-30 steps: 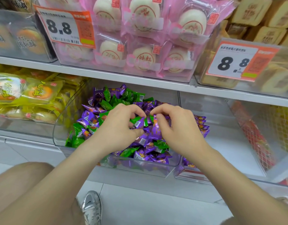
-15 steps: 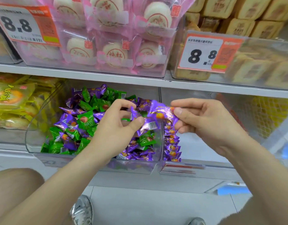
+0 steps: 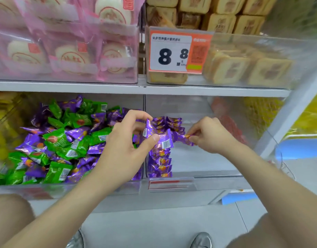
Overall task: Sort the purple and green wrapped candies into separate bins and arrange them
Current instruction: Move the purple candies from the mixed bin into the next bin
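A clear left bin on the lower shelf holds a mixed heap of green candies and purple candies. The clear right bin has a neat row of purple candies along its left wall. My left hand pinches a purple candy over the wall between the two bins. My right hand is inside the right bin and pinches another purple candy beside the row.
The upper shelf carries bins of pink-wrapped cakes and tan pastries, with an 8.8 price tag. Yellow packets lie at far left. My shoes stand on the tiled floor below.
The view has swung right. My right hand carried a purple candy from over the left bin into the right bin. My left hand lifted its purple candy toward the dividing wall.
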Demonstrator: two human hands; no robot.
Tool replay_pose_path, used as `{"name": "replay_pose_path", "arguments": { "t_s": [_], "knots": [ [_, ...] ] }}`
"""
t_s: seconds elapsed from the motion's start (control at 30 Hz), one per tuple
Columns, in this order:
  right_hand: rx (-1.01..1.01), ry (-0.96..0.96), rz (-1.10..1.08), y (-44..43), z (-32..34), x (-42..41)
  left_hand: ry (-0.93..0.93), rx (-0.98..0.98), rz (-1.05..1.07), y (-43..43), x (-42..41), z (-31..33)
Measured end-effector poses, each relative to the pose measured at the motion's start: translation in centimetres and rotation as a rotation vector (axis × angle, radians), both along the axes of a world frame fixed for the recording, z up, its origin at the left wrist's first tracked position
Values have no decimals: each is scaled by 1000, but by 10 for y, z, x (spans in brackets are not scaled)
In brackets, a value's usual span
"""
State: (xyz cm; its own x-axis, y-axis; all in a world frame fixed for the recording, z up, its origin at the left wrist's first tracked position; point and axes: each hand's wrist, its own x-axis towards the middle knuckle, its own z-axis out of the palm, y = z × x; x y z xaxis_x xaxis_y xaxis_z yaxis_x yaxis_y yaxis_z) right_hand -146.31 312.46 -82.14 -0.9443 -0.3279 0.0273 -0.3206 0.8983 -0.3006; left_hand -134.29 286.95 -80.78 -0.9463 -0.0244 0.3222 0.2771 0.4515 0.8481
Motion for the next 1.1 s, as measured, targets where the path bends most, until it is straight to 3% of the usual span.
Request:
{"name": "replay_pose_path", "arguments": {
  "t_s": [0.27, 0.53, 0.87, 0.97, 1.03, 1.1],
  "knots": [
    [64, -31, 9, -10, -30, -20, -23, -24, 46, 7, -5, -2],
    [-7, 73, -5, -16, -40, -27, -10, -67, 55, 6, -4, 0],
    [-50, 48, -85, -18, -30, -21, -14, -77, 42, 4, -2, 0],
    [-245, 141, -92, -24, -1, -1, -12, -47, 38, 3, -3, 0],
    [-605, -85, 75, -29, 25, 26, -13, -21, 43, 3, -4, 0],
    [-767, -293, 325, -31, 42, 53, -20, 29, 50, 3, -6, 0]
  ]
}}
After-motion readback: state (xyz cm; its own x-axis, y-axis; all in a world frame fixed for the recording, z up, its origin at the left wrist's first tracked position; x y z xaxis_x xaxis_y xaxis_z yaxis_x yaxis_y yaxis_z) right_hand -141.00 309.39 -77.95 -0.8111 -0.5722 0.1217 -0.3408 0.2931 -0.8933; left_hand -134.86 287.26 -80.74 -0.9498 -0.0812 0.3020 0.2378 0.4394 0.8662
